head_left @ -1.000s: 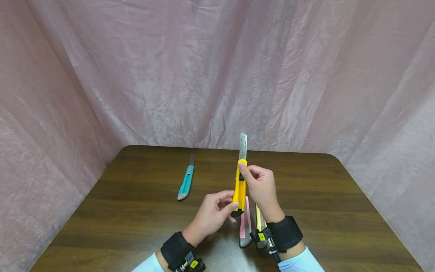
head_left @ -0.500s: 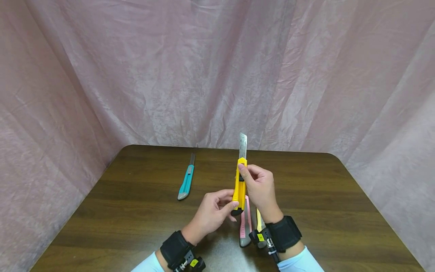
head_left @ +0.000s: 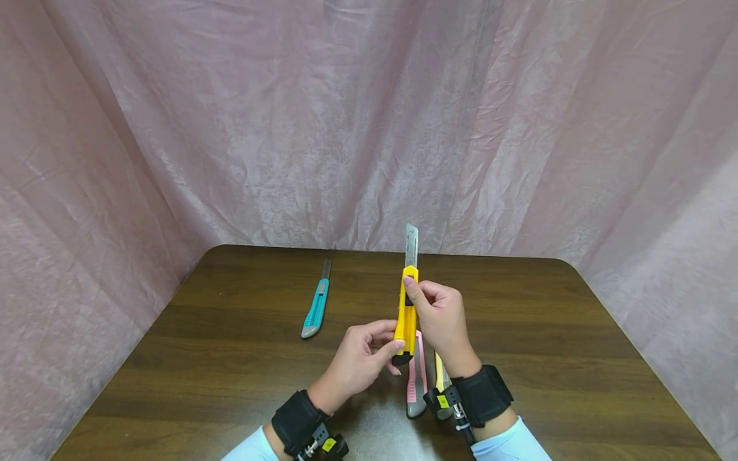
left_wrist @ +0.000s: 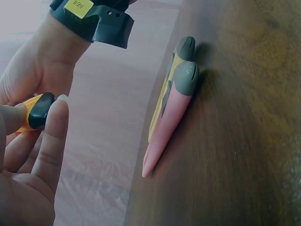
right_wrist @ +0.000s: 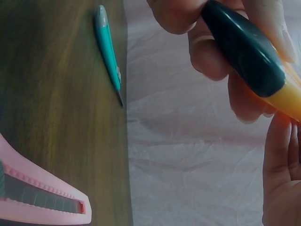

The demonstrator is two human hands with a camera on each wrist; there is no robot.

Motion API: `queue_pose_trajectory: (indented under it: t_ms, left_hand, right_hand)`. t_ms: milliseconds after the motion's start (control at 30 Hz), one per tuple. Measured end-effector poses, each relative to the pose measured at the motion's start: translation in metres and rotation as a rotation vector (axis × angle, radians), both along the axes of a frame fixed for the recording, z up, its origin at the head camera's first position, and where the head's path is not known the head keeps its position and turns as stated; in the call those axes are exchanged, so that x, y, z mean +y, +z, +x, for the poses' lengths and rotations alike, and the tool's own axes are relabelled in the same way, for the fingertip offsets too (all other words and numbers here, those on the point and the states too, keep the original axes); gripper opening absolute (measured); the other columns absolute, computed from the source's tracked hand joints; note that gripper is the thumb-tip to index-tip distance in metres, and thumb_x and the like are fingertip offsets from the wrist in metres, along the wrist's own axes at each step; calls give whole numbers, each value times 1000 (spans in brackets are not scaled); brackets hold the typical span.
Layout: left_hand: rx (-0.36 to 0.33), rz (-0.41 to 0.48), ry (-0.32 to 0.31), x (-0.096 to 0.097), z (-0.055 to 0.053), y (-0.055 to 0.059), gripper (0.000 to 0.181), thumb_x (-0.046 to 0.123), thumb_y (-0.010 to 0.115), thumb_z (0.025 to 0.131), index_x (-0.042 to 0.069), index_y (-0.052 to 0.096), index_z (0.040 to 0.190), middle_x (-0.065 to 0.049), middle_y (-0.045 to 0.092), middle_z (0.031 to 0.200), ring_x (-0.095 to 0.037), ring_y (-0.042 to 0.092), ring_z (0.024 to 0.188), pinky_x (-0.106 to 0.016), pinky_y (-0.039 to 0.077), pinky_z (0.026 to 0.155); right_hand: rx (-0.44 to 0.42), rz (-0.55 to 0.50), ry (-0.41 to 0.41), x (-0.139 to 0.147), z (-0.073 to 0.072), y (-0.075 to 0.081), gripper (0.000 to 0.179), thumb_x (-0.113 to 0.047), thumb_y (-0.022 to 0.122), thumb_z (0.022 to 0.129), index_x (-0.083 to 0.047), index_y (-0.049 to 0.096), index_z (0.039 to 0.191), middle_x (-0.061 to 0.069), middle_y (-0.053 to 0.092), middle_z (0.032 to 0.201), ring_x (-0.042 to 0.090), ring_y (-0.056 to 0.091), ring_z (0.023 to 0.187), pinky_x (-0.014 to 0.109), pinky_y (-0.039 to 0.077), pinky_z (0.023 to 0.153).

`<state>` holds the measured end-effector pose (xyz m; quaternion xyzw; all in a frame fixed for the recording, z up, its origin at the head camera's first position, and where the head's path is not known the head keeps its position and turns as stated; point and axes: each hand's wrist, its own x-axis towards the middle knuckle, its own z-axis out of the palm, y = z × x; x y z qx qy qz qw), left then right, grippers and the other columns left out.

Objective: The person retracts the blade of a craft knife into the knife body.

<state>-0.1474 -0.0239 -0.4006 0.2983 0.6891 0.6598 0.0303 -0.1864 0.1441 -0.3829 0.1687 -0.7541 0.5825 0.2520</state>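
Both hands hold a yellow box cutter [head_left: 406,320] above the table, its long metal blade [head_left: 412,246] extended and pointing away. My left hand [head_left: 362,358] pinches the handle near its black end cap [right_wrist: 247,49]. Higher up, my right hand [head_left: 442,317] grips the handle near its front, the thumb beside the black slider. Beneath the hands, a pink box cutter [left_wrist: 171,113] and a pale yellow box cutter [left_wrist: 162,99] lie side by side; the right wrist strap partly hides the pale yellow one in the head view. A teal box cutter [head_left: 315,310] lies to the left, its blade out.
The brown wooden table [head_left: 219,371] has rounded far corners. Behind it hangs a pink curtain [head_left: 288,128]. Black straps with small cameras sit on both wrists, among them the left wrist strap [head_left: 300,422].
Hardly anything differs. The yellow box cutter and both hands have shifted up very slightly in the head view, and the grip looks the same.
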Motion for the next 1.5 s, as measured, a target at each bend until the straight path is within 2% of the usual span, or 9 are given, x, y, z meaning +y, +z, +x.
queue_pose_trajectory:
  t_ms: [200,367,567,867,1100,1233,1333,1500]
  left_hand:
    - [-11,15,1,1,-9,-17,32,2,63,88,6,59,120,-6,67,97,-29,65,69,-52,54,54]
    - [-5,21,6,0,-15,-25,31,6,65,88,11,61,119,-2,67,96,-27,65,68,-46,56,53]
    - [5,21,19,-1,-16,-25,29,7,66,87,12,62,115,-1,67,97,-25,66,70,-38,57,53]
    - [-4,15,20,-1,-15,-24,28,8,66,87,12,62,114,0,67,97,-25,66,68,-44,57,54]
    - [-5,23,19,-1,-15,-25,28,6,66,87,11,62,114,-1,67,97,-24,66,70,-38,57,54]
    - [-19,30,25,-1,-15,-23,29,3,65,87,10,61,115,-2,67,97,-24,66,72,-37,57,54]
    - [-23,21,32,-1,-15,-21,29,4,65,87,11,62,115,-2,67,98,-23,66,72,-37,58,55]
    - [-31,-1,52,-2,-15,-22,28,8,67,86,13,63,113,1,67,97,-22,66,70,-36,58,57]
  right_hand:
    - [7,-9,21,-1,0,-1,26,-27,63,93,-17,65,69,0,41,52,18,39,44,23,32,32]
    - [14,-12,33,-1,-1,-2,21,-26,63,93,-17,66,73,0,44,55,18,41,46,23,35,34]
    - [3,-28,-13,-4,1,0,24,-29,65,91,-18,68,70,-3,45,53,17,41,46,23,35,33]
    - [26,-10,-12,-4,1,-3,24,-23,64,92,-16,65,69,-1,46,55,17,44,48,23,39,35]
    - [51,8,0,-12,19,20,18,-8,63,92,-2,66,74,5,50,58,16,45,50,19,41,39]
    - [47,-10,17,-8,9,9,15,-10,64,92,-6,67,77,5,51,59,18,45,49,20,41,38]
    - [22,-19,9,-5,1,-2,18,-18,64,92,-12,67,76,1,48,56,18,44,47,21,39,35]
    - [-30,-29,1,-3,-1,-6,25,-29,64,92,-16,67,71,2,44,53,19,41,45,22,33,33]
